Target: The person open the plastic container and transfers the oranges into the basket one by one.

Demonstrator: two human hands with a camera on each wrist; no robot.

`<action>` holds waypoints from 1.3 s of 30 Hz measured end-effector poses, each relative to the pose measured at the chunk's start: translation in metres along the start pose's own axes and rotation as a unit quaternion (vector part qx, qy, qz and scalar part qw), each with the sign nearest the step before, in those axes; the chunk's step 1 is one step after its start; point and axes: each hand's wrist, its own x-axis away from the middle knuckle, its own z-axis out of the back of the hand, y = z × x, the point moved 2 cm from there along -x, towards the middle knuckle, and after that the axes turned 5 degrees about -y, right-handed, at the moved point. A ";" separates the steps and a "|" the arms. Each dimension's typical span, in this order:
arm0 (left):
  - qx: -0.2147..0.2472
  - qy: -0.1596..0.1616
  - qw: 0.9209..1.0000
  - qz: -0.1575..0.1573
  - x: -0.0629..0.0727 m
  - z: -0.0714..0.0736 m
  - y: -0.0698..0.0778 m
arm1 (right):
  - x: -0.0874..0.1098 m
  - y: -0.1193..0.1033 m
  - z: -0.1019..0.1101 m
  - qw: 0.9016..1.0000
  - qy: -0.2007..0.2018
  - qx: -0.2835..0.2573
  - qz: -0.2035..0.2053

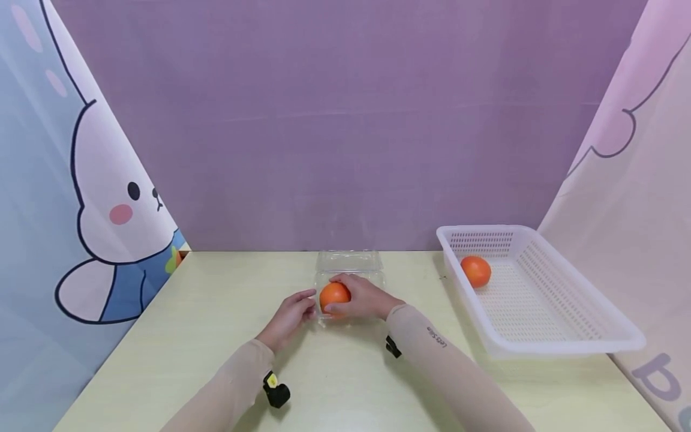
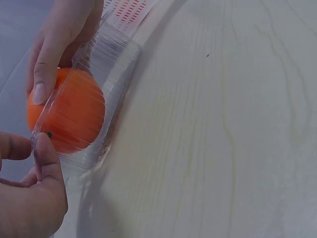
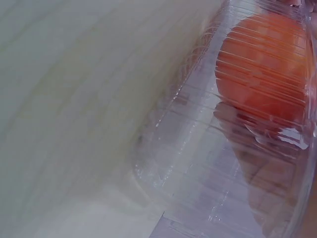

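Observation:
An orange sits inside the left part of a clear plastic clamshell box, whose lid stands raised at the back. My right hand grips this orange from above, fingers and thumb around it. In the left wrist view the box wall rises in front of the orange, with its small green stem spot near the rim. There, my left hand pinches the rim at the near left corner between thumb and finger. Through the ribbed plastic, the right wrist view shows the orange and the right fingers.
On the right stands a white perforated plastic basket with another orange at its left wall. A purple cloth hangs behind the pale wooden table, and printed curtains flank both sides.

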 end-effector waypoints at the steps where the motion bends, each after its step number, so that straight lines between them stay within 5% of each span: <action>1: 0.001 0.000 1.000 -0.001 -0.001 0.000 0.000 | 0.000 0.000 0.000 1.000 0.000 0.001 0.000; 39: 0.012 0.004 1.000 0.001 0.000 0.001 0.000 | 0.016 -0.009 0.036 0.999 0.011 0.036 -0.008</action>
